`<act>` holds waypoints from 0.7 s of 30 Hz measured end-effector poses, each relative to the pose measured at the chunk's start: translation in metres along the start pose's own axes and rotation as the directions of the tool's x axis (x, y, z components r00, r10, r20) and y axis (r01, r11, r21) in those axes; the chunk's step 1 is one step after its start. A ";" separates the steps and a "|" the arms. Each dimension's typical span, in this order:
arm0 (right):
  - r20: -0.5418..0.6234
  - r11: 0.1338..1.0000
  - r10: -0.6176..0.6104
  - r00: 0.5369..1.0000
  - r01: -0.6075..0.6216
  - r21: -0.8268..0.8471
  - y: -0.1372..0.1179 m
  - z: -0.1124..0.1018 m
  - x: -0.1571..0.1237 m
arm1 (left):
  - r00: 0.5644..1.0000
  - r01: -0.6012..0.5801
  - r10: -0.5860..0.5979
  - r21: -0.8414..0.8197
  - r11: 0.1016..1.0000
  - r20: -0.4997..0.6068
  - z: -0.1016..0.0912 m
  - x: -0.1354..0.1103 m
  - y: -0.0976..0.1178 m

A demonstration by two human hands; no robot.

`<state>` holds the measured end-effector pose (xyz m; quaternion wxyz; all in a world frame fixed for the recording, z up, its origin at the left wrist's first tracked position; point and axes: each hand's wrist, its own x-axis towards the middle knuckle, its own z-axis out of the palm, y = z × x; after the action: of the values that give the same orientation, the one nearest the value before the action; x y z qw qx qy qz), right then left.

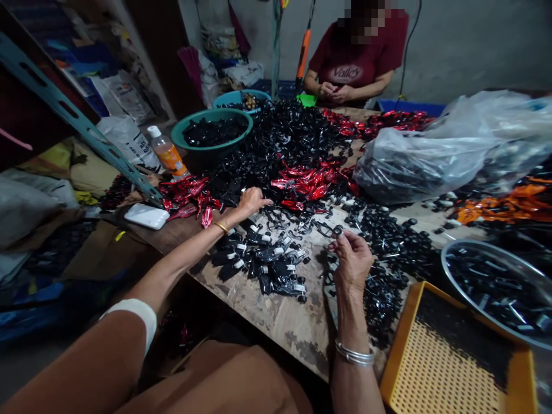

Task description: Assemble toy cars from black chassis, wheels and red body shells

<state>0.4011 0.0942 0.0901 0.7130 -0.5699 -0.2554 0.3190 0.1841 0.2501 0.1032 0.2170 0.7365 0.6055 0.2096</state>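
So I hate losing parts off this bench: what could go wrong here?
The black clips with white ends lie near the front edge of the wooden table, beside the forearm of the left hand, which might sweep some off. The flat white slab at the table's corner could be knocked down. The right hand pinches a small black plastic piece over loose black pieces; dropped, it may vanish among them.

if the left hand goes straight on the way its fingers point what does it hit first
Most likely the heap of red pieces just beyond the left hand, though depth is unclear.
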 end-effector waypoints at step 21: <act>-0.035 1.000 -0.017 0.999 0.017 -0.003 -0.003 -0.004 0.003 | 0.987 -0.146 0.162 0.500 0.854 0.012 -0.053 -0.027 -0.083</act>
<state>0.4064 0.0929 0.0917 0.7193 -0.5739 -0.2483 0.3026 0.0826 0.2419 0.0972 -0.0074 0.8101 0.5816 0.0740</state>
